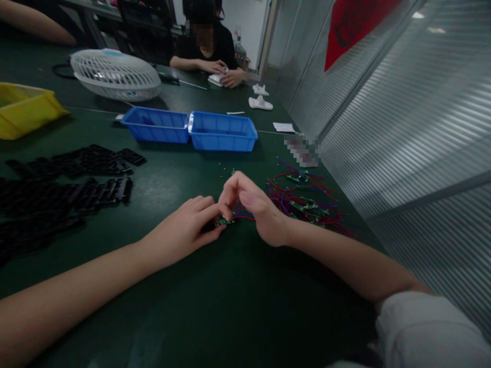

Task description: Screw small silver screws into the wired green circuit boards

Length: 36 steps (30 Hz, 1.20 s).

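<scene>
My left hand [184, 225] lies low on the dark green table [230, 306], its fingers closed on a small green circuit board [224, 222] with red and blue wires. My right hand [249, 207] arches over the same board, fingertips pinched down at its wired end. The two hands touch at the fingertips. Part of the board is hidden beneath the fingers. To the right lies a heap of more green boards with red and blue wires [307, 202].
Black plastic parts [65, 189] spread over the left of the table. Two blue bins [192, 130] stand behind the hands, a yellow bin [23, 110] at far left, a white fan guard [115, 74] behind. Another person [209, 48] works at the far end. A ribbed wall runs along the right.
</scene>
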{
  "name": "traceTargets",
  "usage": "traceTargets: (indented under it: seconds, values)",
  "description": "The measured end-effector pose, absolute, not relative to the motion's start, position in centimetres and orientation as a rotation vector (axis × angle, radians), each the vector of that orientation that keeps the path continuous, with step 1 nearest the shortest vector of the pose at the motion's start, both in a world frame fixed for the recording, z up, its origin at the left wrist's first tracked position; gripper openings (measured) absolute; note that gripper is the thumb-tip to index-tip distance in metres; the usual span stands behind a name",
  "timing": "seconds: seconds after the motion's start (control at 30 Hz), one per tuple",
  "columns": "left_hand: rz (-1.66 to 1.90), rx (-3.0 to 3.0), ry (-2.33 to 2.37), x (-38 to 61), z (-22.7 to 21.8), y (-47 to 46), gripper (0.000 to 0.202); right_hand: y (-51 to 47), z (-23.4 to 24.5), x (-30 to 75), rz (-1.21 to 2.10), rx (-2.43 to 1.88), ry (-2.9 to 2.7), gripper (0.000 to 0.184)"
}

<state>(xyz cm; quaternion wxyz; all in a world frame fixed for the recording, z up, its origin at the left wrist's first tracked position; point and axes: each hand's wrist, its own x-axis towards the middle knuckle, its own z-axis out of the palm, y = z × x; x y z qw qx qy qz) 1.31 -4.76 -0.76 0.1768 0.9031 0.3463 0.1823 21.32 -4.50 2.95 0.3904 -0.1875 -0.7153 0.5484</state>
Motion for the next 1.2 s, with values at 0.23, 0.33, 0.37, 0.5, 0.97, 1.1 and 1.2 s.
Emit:
traceTargets:
  seconds: [0.23, 0.33, 0.37, 0.5, 0.97, 1.1, 1.2]
  values:
    - [0.459, 2.537, 0.999, 1.4, -0.7, -4.7, 0.017, -3.3, 4.3, 23.0, 0.903, -0.468, -1.983, 0.009]
    - [0.418, 2.539, 1.016, 1.4, -0.4, -4.8, 0.016, -3.0, 4.9, 23.8, 0.640, -0.432, -2.177, 0.002]
    - [0.402, 2.537, 1.020, 1.5, -0.3, -4.9, 0.016, -2.8, 5.0, 24.0, 0.551, -0.412, -2.224, 0.002]
    - [0.385, 2.521, 1.032, 1.6, -0.2, -4.8, 0.019, -2.4, 4.8, 24.4, 0.233, -0.386, -2.291, 0.005]
    - [0.485, 2.527, 1.030, 1.5, -1.1, -4.6, 0.018, -1.9, 5.8, 25.6, 0.214, -0.381, -2.330, 0.020]
    - [0.484, 2.521, 1.054, 1.6, -1.3, -4.6, 0.017, -2.4, 6.8, 25.4, 0.121, -0.442, -2.409, 0.017]
    - [0.471, 2.511, 1.062, 1.7, -1.1, -4.6, 0.017, -2.7, 7.3, 25.4, 0.018, -0.537, -2.436, 0.017]
